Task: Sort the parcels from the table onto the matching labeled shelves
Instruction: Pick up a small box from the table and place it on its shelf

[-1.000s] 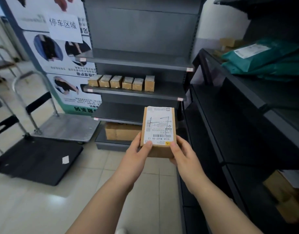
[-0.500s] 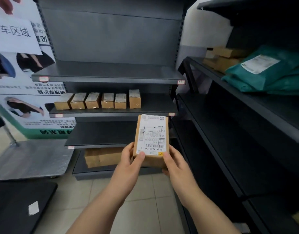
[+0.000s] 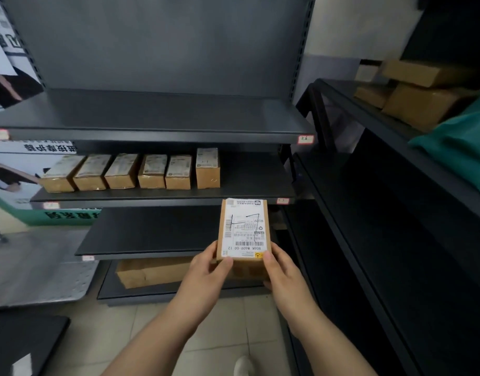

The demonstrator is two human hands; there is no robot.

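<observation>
Both hands, left hand (image 3: pixel 203 270) and right hand (image 3: pixel 285 272), grip the parcel (image 3: pixel 243 267), now nearer the shelves (image 3: pixel 163 198); its label (image 3: pixel 245 229) reads "806K W609 00 12".

The row of small boxes (image 3: pixel 130 172) fills its shelf (image 3: pixel 249 195) from the left; right of the row the shelf lies bare to its end (a wide gap). The board above the row (image 3: pixel 152 115) and the board below the row (image 3: pixel 152 229) are bare; lower still, a large carton (image 3: pixel 152 271) blocks the way.

We are stepping closer to the shelves (image 3: pixel 163 115), bringing the parcel (image 3: pixel 243 232) in our left hand (image 3: pixel 203 272) and right hand (image 3: pixel 285 272) nearer the boxes (image 3: pixel 152 172).
</observation>
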